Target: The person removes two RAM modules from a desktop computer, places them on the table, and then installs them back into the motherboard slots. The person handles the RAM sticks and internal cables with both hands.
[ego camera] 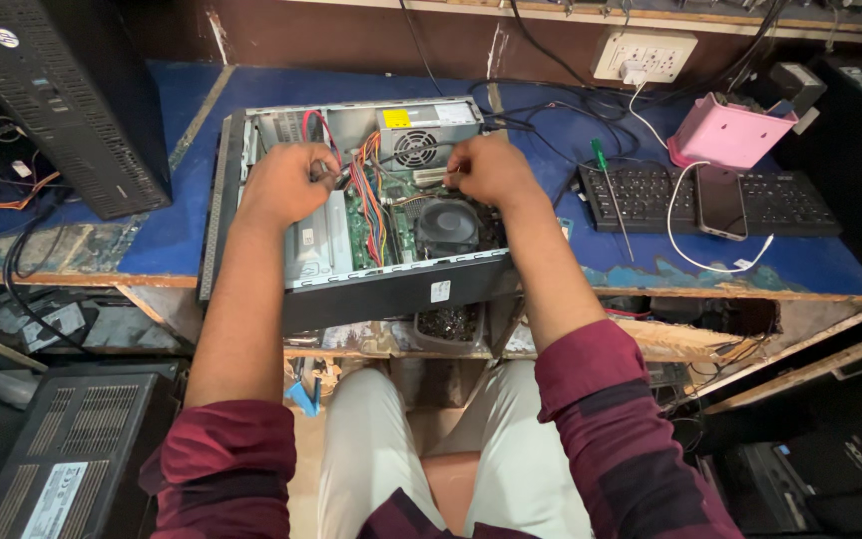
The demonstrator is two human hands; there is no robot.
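The open desktop computer case [351, 200] is lying on the blue counter [182, 130] at its near edge, and both hands are working inside among the coloured wire bundle [371, 190] beside the round cooler fan [448, 225]. The left hand [286, 185] is pinching its fingers on a cable or connector, and the right hand [491, 170] is curling its fingers narrow on something small I cannot make out. Judging by this, a cable is being handled, which calls for a steady, straight pull; a green-handled screwdriver [611, 195] and keyboard [650, 195] are lying to the right.

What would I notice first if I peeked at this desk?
An opened computer case sits mid-desk, its colourful wires showing, with the left hand and right hand both reaching inside. To its right lie a green screwdriver, a phone on a keyboard, and a pink box.
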